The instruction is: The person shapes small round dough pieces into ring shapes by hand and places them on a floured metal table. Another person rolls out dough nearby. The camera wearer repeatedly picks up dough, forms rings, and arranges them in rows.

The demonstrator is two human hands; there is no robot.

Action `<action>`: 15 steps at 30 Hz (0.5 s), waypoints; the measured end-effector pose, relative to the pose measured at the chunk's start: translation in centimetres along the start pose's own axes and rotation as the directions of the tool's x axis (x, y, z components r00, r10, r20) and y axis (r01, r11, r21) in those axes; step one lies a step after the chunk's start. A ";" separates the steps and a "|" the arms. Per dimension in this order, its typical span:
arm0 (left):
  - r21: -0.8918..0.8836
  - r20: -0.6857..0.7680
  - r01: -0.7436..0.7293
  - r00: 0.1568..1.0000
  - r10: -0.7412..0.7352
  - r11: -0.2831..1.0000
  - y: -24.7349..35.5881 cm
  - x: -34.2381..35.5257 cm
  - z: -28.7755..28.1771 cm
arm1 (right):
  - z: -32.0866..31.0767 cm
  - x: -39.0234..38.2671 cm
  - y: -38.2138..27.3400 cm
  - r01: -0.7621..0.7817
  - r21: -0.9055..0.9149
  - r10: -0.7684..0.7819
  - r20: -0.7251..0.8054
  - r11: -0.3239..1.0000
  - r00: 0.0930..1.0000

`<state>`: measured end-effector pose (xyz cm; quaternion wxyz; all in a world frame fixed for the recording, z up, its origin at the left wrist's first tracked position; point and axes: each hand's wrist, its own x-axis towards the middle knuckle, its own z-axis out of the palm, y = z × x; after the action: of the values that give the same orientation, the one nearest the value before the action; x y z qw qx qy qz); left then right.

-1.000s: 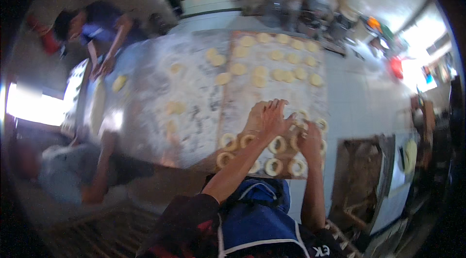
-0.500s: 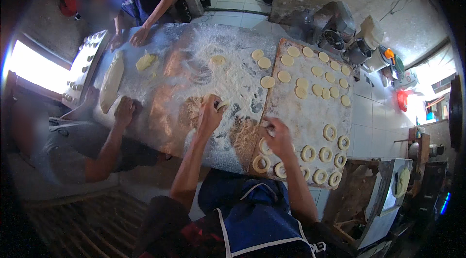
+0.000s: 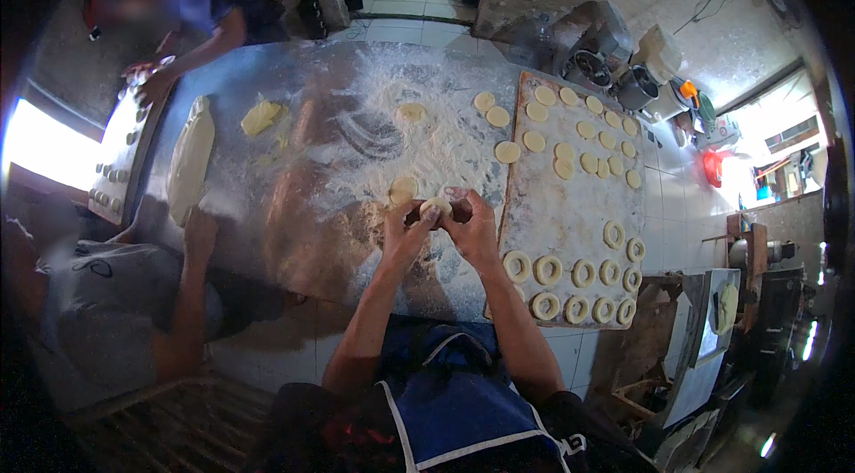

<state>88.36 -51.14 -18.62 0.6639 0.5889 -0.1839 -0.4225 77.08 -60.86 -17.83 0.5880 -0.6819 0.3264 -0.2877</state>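
My left hand (image 3: 406, 232) and my right hand (image 3: 474, 225) meet over the floury metal table, both gripping a small pale round of dough (image 3: 436, 206) between thumbs and fingers. Just behind my left hand lies a flat dough disc (image 3: 403, 187) in loose flour (image 3: 432, 152). To the right, a worn board (image 3: 561, 206) holds several thin discs (image 3: 564, 150) in its far half and several dough rings (image 3: 548, 270) in its near half. A few more discs (image 3: 497, 117) lie beside the board's left edge.
A long dough log (image 3: 189, 161) and a yellow lump (image 3: 262, 119) lie leftward, near a tray (image 3: 118, 172) of small pieces. One co-worker (image 3: 205, 10) leans over the far left; another (image 3: 98, 295) sits at near left. Buckets (image 3: 637, 86) stand behind the board.
My left hand has moved from over the board onto the flour. My right hand has left the rings and joined it on the dough round. The far co-worker's hands have shifted left to the tray.
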 end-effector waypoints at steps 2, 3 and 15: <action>0.100 0.033 0.003 0.999 -0.006 0.995 0.2 0.4 -0.4 | 0.6 -0.2 -0.8 -0.039 -0.021 0.038 -0.053 0.999 0.998; 0.159 0.068 -0.010 0.998 0.000 0.987 0.3 0.6 -0.5 | 0.7 -0.2 -1.2 -0.019 -0.017 0.018 -0.047 1.000 0.999; -0.264 0.418 -0.005 0.900 0.119 0.964 0.2 0.1 0.3 | -1.9 0.2 -0.6 -0.396 0.415 0.344 0.196 0.819 0.918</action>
<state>88.28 -51.46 -18.34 0.6907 0.3839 -0.2884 -0.5408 75.77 -62.13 -17.00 0.7905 -0.4671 0.3441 -0.1961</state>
